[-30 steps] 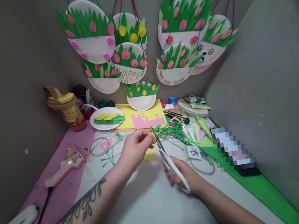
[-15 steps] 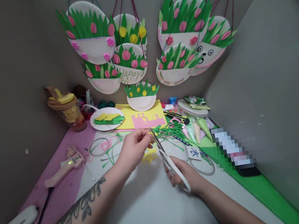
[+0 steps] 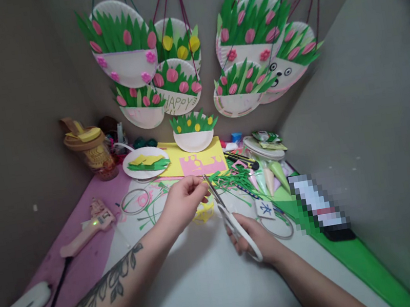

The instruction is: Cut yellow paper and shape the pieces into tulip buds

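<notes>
My left hand (image 3: 183, 201) pinches a small yellow paper piece, mostly hidden by its fingers, right at the scissor blades. My right hand (image 3: 255, 239) grips the white-handled scissors (image 3: 231, 219), whose blades point up and away toward the left fingertips. Yellow paper scraps (image 3: 203, 212) lie on the white table (image 3: 210, 287) just below both hands.
A pink glue gun (image 3: 87, 229) lies at left on pink paper. A paper plate (image 3: 145, 163) with yellow and green cutouts, a yellow sheet (image 3: 190, 158), green paper strips (image 3: 232, 180) and a jar (image 3: 89, 148) stand behind. Paper-plate flower baskets (image 3: 126, 46) hang on the wall.
The yellow piece showed at the left fingertips a second ago and is now mostly covered. Both hands and the scissors have barely shifted.
</notes>
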`<state>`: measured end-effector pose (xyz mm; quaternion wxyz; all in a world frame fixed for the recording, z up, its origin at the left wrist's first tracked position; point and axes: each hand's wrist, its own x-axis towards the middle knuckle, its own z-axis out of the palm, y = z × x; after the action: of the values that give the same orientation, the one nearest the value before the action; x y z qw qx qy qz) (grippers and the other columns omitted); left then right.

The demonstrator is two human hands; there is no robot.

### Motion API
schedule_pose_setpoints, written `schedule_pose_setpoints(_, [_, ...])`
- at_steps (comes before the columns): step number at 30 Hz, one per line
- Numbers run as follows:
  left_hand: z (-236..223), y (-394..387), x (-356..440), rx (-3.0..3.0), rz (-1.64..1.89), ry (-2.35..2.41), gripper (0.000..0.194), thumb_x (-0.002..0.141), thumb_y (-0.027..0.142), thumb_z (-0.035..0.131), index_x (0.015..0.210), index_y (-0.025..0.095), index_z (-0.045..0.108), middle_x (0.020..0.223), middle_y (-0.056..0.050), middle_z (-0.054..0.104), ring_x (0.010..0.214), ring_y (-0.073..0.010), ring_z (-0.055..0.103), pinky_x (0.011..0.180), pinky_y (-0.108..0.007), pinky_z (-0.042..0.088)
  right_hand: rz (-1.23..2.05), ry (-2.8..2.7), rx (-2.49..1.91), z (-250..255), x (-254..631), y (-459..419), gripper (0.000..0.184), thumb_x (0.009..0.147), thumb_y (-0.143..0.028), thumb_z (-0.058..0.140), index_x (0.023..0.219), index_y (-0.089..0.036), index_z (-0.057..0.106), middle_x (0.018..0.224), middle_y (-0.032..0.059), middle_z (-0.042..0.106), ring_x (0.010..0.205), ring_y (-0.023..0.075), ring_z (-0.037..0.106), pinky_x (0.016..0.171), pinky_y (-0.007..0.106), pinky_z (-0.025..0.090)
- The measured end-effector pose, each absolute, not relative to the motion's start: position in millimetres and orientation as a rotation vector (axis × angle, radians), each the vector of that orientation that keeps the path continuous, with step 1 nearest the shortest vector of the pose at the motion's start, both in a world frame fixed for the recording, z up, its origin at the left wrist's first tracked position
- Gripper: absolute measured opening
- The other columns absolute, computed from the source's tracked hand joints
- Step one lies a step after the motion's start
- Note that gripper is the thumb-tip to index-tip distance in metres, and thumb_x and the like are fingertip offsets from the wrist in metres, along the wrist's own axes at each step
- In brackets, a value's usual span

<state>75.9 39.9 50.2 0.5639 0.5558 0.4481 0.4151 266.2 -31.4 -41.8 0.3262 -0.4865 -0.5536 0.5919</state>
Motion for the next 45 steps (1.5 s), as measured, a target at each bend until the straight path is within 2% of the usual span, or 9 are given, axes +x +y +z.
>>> schedule_pose_setpoints(5, [48,42,73,1.326,0.976,1.062,0.019,0.076,0.035,0.059,0.071,0.016,0.057,0.061,0.001,0.059,0.054,-0.0093,0.054,0.047,-0.019,0.036,1.573,-1.427,-1.302,-42,268,-30,0.026,0.053,-0.015,0.055,0.079,-0.019,0.049,0.059,-0.0068,0.049,0.049,0.0071,0.043,0.044,0.019,0.034])
schedule_pose_setpoints(11, [49,42,73,1.323,0.963,1.074,0.024,0.076,0.039,0.059,0.075,0.015,0.056,0.063,0.001,0.059,0.052,-0.0089,0.052,0.043,-0.018,0.034,1.540,-1.441,-1.292,-45,269,-30,0.025,0.054,-0.015,0.055,0.078,-0.019,0.050,0.060,-0.0062,0.049,0.049,0.0073,0.043,0.045,0.019,0.035])
schedule_pose_setpoints(20, [48,40,74,1.352,0.939,1.061,0.023,0.078,0.037,0.058,0.069,0.016,0.053,0.061,0.002,0.056,0.047,-0.0064,0.045,0.041,-0.017,0.033,1.573,-1.373,-1.233,-52,269,-31,0.029,0.054,-0.013,0.054,0.082,-0.020,0.051,0.061,-0.0061,0.049,0.052,0.0078,0.041,0.045,0.019,0.035])
schedule_pose_setpoints(25, [50,39,73,1.403,0.892,1.072,0.023,0.079,0.035,0.056,0.067,0.016,0.052,0.056,0.004,0.053,0.044,-0.0053,0.042,0.042,-0.017,0.032,1.548,-1.423,-1.222,-49,269,-31,0.027,0.056,-0.018,0.057,0.083,-0.019,0.051,0.062,-0.0052,0.050,0.054,0.0087,0.043,0.048,0.021,0.038])
schedule_pose_setpoints(36, [51,41,71,1.418,0.904,1.093,0.019,0.079,0.031,0.055,0.068,0.016,0.053,0.055,0.006,0.051,0.042,-0.0041,0.038,0.042,-0.017,0.029,1.559,-1.422,-1.246,-42,267,-31,0.028,0.059,-0.030,0.064,0.080,-0.019,0.050,0.057,-0.0060,0.050,0.048,0.0073,0.043,0.046,0.021,0.035])
schedule_pose_setpoints(45, [52,42,69,1.399,0.947,1.116,0.017,0.078,0.030,0.056,0.068,0.017,0.052,0.053,0.007,0.047,0.042,-0.0049,0.037,0.042,-0.018,0.028,1.581,-1.398,-1.275,-43,269,-31,0.026,0.055,-0.020,0.061,0.078,-0.019,0.050,0.059,-0.0061,0.050,0.049,0.0071,0.042,0.044,0.020,0.033])
